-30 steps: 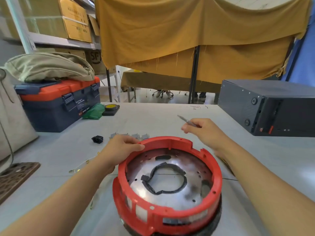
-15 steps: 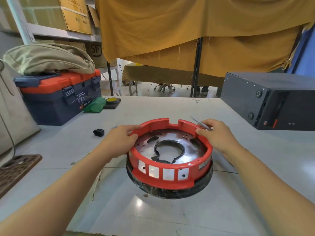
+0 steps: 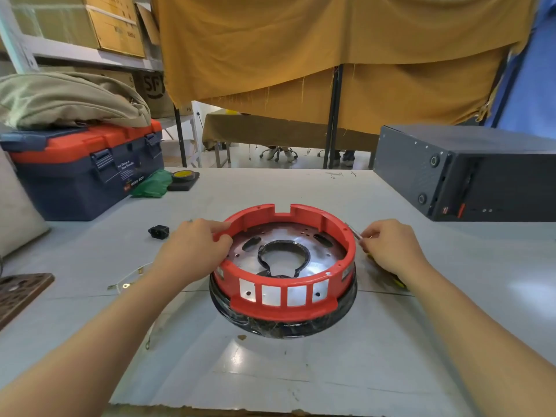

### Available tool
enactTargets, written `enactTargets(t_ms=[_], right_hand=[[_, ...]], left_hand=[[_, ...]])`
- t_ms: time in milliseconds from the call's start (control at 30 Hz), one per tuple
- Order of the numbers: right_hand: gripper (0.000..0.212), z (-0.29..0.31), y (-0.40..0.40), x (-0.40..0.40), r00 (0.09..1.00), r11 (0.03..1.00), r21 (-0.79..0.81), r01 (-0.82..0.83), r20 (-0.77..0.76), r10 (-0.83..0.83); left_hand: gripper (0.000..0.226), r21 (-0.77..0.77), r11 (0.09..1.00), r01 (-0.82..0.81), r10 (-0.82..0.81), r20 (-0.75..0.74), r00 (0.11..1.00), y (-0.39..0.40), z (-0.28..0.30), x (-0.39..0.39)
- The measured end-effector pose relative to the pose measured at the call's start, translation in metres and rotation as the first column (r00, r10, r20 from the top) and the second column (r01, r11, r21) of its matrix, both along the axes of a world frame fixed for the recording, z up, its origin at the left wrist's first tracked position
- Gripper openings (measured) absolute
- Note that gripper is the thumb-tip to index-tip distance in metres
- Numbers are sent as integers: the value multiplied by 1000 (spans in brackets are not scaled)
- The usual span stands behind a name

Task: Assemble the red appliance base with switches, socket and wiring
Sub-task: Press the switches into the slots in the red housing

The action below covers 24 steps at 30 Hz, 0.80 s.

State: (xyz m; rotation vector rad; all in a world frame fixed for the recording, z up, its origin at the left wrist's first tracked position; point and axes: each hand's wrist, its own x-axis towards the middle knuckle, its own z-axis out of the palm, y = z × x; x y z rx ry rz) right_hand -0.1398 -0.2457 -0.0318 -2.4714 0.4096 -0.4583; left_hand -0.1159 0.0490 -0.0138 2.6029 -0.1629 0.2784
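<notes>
The round red appliance base [image 3: 282, 296] lies on the grey table, open side up, with a shiny metal plate and a black ring inside and a black rim below. My left hand [image 3: 192, 251] grips its left wall, fingers curled over the edge. Just right of the base, my right hand [image 3: 391, 248] holds a thin metal tool [image 3: 353, 233] whose tip points at the red wall. A small black socket [image 3: 158, 231] sits on the table left of my left hand. Thin wires with terminals [image 3: 129, 279] trail beside my left forearm.
A blue and orange toolbox [image 3: 81, 173] with a khaki bag on top stands at the back left, a green cloth [image 3: 150, 183] and a yellow tape roll [image 3: 183, 175] beside it. A dark metal box [image 3: 469, 173] stands back right. A brown perforated block [image 3: 21, 291] lies far left.
The base went from tilted towards me to lying flat on the table, farther from me. My right hand came down from above the far rim to the base's right side, still holding the tool.
</notes>
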Motion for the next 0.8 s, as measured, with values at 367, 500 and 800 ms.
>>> enactTargets(t_ms=[367, 500, 800], right_hand=[[9, -9, 15, -9, 985, 923, -385, 5, -158, -71], [17, -5, 12, -9, 988, 939, -343, -24, -151, -29], [25, 13, 24, 1, 958, 962, 143, -231, 206, 199]], left_hand=[[40, 15, 1000, -2, 2, 33, 999, 3, -4, 5], [36, -10, 1000, 21, -20, 68, 997, 6, -8, 9], [29, -133, 982, 133, -124, 75, 990, 7, -15, 12]])
